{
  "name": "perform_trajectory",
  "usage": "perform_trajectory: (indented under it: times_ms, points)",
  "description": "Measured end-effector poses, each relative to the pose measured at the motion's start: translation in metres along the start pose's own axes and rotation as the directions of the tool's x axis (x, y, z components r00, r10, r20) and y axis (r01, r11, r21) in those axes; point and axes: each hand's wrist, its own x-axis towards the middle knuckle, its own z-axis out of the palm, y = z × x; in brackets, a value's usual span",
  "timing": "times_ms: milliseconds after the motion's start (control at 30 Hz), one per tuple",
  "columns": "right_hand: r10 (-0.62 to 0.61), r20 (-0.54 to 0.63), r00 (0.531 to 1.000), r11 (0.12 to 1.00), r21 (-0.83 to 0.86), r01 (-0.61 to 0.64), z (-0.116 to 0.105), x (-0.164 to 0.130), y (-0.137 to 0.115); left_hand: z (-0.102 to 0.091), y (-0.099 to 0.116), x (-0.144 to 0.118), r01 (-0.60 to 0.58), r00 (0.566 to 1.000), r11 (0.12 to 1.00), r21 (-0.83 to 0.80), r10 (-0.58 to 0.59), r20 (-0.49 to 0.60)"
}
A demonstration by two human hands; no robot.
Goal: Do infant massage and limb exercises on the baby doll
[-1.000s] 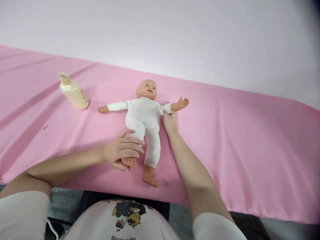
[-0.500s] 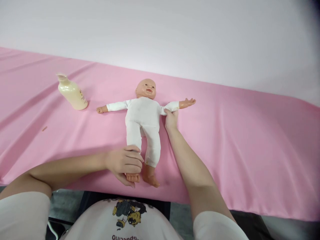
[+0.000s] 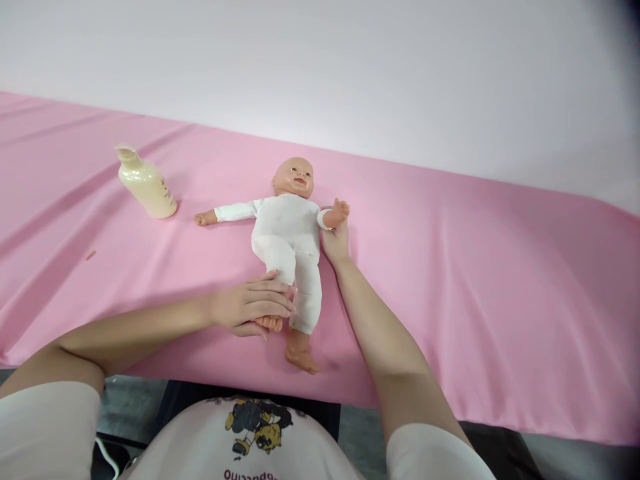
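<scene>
A baby doll (image 3: pixel 287 247) in a white bodysuit lies face-up on a pink cloth (image 3: pixel 475 280) as the left hand (image 3: pixel 250 308) closes around its bent leg above the foot and the right hand (image 3: pixel 336 241) grips the raised arm. Its other arm and leg lie flat, untouched. A cream bottle (image 3: pixel 145 183) stands well apart, before a plain white wall (image 3: pixel 350 67).

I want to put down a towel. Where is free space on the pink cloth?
Free: the wide pink cloth right of the doll, and between bottle and doll. Crowded: the doll's legs, held by the left hand.
</scene>
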Motion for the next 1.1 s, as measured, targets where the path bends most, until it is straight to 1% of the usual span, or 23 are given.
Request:
perform_trajectory:
  times_ms: [100, 167, 267, 400, 500, 567, 700, 767, 833, 900, 1000, 1100]
  points:
    - [-0.152, 0.055, 0.987, 0.976, -0.150, 0.158, 0.000, 0.000, -0.006, 0.002, -0.003, -0.002, 0.007, 1.000, 1.000, 0.003, -0.007, 0.016]
    - [-0.205, 0.117, 0.972, 0.947, -0.227, 0.227, -0.001, 0.000, -0.011, 0.003, -0.004, -0.003, -0.001, 1.000, 1.000, 0.019, 0.001, 0.022]
    - [-0.245, 0.191, 0.950, 0.898, -0.324, 0.297, -0.003, -0.001, -0.019, 0.006, -0.005, -0.005, -0.012, 0.999, 0.997, 0.081, 0.010, 0.031]
    - [-0.272, 0.293, 0.917, 0.844, -0.385, 0.373, -0.002, -0.002, -0.025, 0.008, -0.007, -0.005, -0.009, 0.999, 0.986, 0.166, 0.004, 0.033]
    - [-0.284, 0.322, 0.903, 0.823, -0.402, 0.402, 0.000, -0.003, -0.026, 0.007, -0.007, -0.004, -0.004, 1.000, 0.982, 0.190, 0.002, 0.014]
    - [-0.291, 0.312, 0.904, 0.827, -0.393, 0.402, 0.000, -0.003, -0.025, 0.006, -0.006, -0.002, -0.011, 1.000, 0.980, 0.199, 0.010, 0.005]
    - [-0.301, 0.217, 0.929, 0.886, -0.296, 0.356, 0.002, -0.002, -0.018, 0.003, 0.000, 0.002, -0.057, 0.998, 0.982, 0.181, 0.060, -0.011]
    - [-0.266, 0.149, 0.952, 0.929, -0.223, 0.295, 0.002, -0.001, -0.012, 0.002, 0.007, 0.006, -0.092, 0.996, 0.983, 0.156, 0.092, 0.006]
    - [-0.188, 0.084, 0.979, 0.970, -0.142, 0.199, 0.002, 0.000, -0.006, 0.003, 0.014, 0.010, -0.143, 0.990, 0.982, 0.127, 0.140, 0.027]
    - [-0.082, 0.043, 0.996, 0.994, -0.064, 0.084, 0.002, 0.002, -0.001, 0.004, 0.022, 0.014, -0.189, 0.982, 0.977, 0.098, 0.187, 0.025]
    - [0.059, 0.019, 0.998, 0.998, 0.010, -0.060, 0.000, 0.004, 0.005, 0.005, 0.032, 0.021, -0.188, 0.982, 0.981, 0.052, 0.189, 0.000]
    - [0.108, -0.017, 0.994, 0.994, 0.035, -0.108, -0.001, 0.004, 0.011, 0.006, 0.041, 0.025, -0.168, 0.985, 0.986, -0.003, 0.168, -0.028]
